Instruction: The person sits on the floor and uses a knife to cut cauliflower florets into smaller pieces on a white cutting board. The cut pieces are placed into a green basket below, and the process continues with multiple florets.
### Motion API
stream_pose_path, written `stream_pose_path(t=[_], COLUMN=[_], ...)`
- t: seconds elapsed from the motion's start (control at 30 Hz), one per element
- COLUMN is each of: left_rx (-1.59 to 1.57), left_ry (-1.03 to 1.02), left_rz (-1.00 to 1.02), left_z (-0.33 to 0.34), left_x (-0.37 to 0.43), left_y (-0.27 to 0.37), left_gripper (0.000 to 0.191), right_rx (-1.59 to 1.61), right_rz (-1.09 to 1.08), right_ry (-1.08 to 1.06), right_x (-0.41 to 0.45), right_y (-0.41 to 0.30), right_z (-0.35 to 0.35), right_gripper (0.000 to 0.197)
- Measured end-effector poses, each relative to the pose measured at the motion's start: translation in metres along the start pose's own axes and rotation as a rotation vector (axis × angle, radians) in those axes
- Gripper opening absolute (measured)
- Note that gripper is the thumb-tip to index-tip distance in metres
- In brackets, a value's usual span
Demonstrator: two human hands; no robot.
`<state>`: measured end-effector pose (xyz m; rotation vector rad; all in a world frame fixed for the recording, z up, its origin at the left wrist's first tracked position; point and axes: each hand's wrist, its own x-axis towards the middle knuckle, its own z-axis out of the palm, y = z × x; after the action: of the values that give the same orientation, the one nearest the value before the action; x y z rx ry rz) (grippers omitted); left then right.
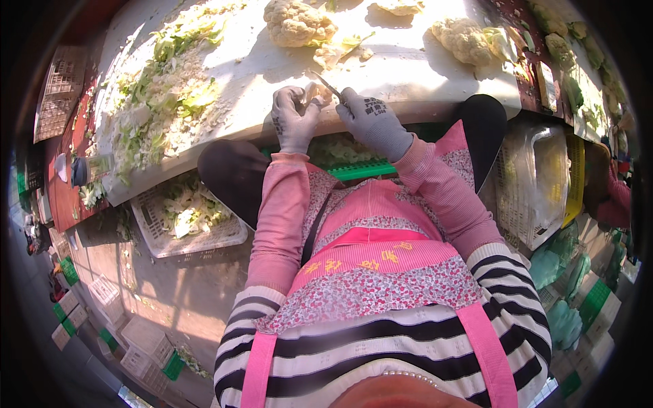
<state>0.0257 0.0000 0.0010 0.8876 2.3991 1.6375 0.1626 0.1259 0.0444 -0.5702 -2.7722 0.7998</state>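
Observation:
Near the front edge of the white tabletop, my gloved left hand grips a small pale cauliflower piece. My gloved right hand is shut on a knife; its blade points up and left, close to that piece. Beyond my hands lie a large cauliflower head and leafy trimmings. Another cauliflower head rests to the right. The knife's handle is hidden in my right glove.
Leaf scraps and crumbs spread over the table's left part, by a lidded jar. Below the table are a white crate of trimmings and a green crate. A plastic-lined crate stands right. A person's pink sleeve shows far right.

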Motion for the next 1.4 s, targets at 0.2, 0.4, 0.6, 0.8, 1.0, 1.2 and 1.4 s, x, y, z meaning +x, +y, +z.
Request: stream_pose_path(t=[0.2, 0.4, 0.6, 0.8, 1.0, 1.2, 1.4], left_rx=[-0.007, -0.076, -0.363, -0.274, -0.311, -0.266, 0.101], left_ry=[-0.014, -0.021, 0.013, 0.026, 0.038, -0.06, -0.056], left_rz=[0.021, 0.012, -0.198, -0.141, -0.193, -0.075, -0.108], left_z=[-0.001, -0.003, 0.005, 0.008, 0.007, -0.001, 0.005], left_x=[0.0, 0.004, 0.001, -0.001, -0.003, -0.005, 0.04], left_y=[-0.002, -0.015, -0.027, -0.036, -0.028, -0.022, 0.012], left_gripper=[0.033, 0.034, 0.044, 0.046, 0.04, 0.036, 0.031], right_rx=[-0.11, 0.531, 0.094, 0.019, -0.111, 0.601, 0.326], right_rz=[-0.073, 0.471, -0.132, -0.228, -0.079, 0.455, 0.365], right_ry=[-0.042, -0.306, 0.036, -0.095, -0.139, -0.459, -0.288], right_x=[0.003, 0.006, 0.008, 0.02, 0.02, -0.005, -0.04], right_y=[0.008, 0.01, 0.0, 0.016, 0.004, 0.018, 0.047], right_z=[0.029, -0.007, -0.007, 0.01, 0.035, -0.032, -0.075], right_gripper=[0.021, 0.027, 0.018, 0.022, 0.021, 0.031, 0.033])
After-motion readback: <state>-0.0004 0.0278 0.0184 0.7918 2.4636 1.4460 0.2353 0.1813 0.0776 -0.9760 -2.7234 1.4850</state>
